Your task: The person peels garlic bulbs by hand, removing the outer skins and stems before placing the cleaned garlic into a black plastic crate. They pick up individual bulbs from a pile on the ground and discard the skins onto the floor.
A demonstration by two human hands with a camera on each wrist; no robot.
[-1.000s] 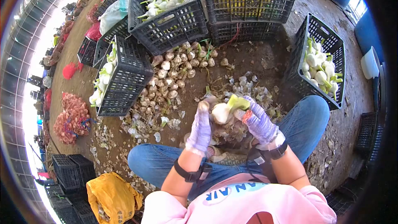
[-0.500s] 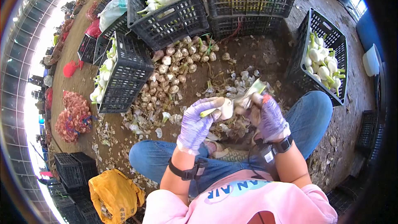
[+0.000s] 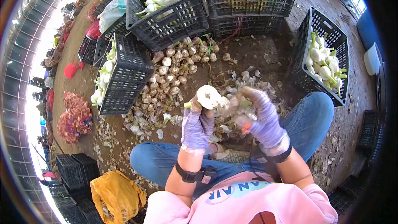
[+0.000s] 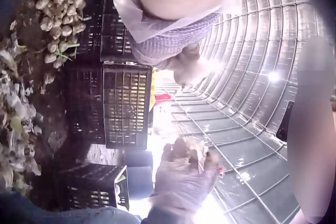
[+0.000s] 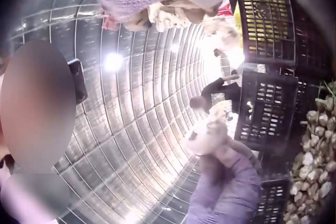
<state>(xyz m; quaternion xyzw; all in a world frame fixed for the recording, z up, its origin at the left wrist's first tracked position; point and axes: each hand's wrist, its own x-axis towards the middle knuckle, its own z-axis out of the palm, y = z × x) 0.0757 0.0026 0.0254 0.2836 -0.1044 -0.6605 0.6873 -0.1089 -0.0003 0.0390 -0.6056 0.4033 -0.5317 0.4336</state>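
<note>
My left hand [image 3: 196, 127], in a purple knit glove, holds a white garlic bulb [image 3: 208, 97] with its root end facing up and its green stem [image 3: 188, 105] poking out to the left. Loose papery skin hangs from the bulb's right side. Beside it my right hand [image 3: 265, 120], blurred, has its fingers bent around papery garlic skin [image 5: 169, 16], which shows under the glove in the right wrist view. Orange wrap [image 3: 246, 128] covers part of the right thumb. Below both hands lies a heap of garlic peelings [image 3: 226, 128], partly hidden by them.
Unpeeled garlic bulbs [image 3: 171, 72] are piled ahead on the dirt floor. Black crates of peeled garlic stand at left [image 3: 128, 79], ahead [image 3: 174, 27] and at right [image 3: 299, 68]. Another crate [image 3: 253, 0] holds yellow sacking. A yellow sack [image 3: 114, 195] sits at lower left.
The left hand has turned the garlic bulb from stem up to root end up and raised it. The right hand has pulled away to the right with papery skin and the stem piece has left it.
</note>
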